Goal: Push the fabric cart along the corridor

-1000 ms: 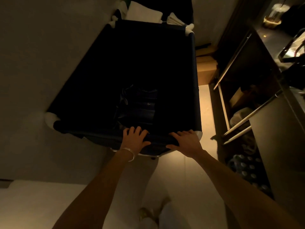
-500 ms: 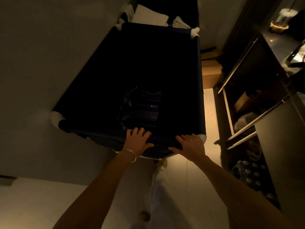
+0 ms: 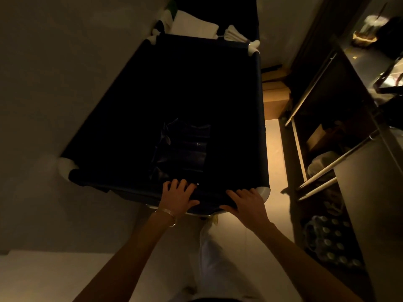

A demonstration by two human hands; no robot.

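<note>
A big dark fabric cart point(image 3: 261, 118) with white corner caps fills the middle of the dim corridor. Some dark crumpled cloth point(image 3: 185, 147) lies at its bottom. My left hand point(image 3: 177, 198), with a bangle at the wrist, is wrapped over the near rim. My right hand point(image 3: 248, 203) grips the same rim close to the near right corner cap. Both arms are stretched out ahead of me.
A plain wall point(image 3: 54, 83) runs tight along the cart's left side. Folded white linen point(image 3: 194, 27) sits beyond the far rim. Cardboard boxes point(image 3: 274, 99) stand at the right, next to a dark metal shelf rack point(image 3: 316, 131) holding bottles point(image 3: 329, 243) low down. A narrow floor strip point(image 3: 277, 162) is lit.
The cart has rolled a little forward along the corridor with both hands staying on its near rim. My white-trousered leg has stepped forward beneath my arms.
</note>
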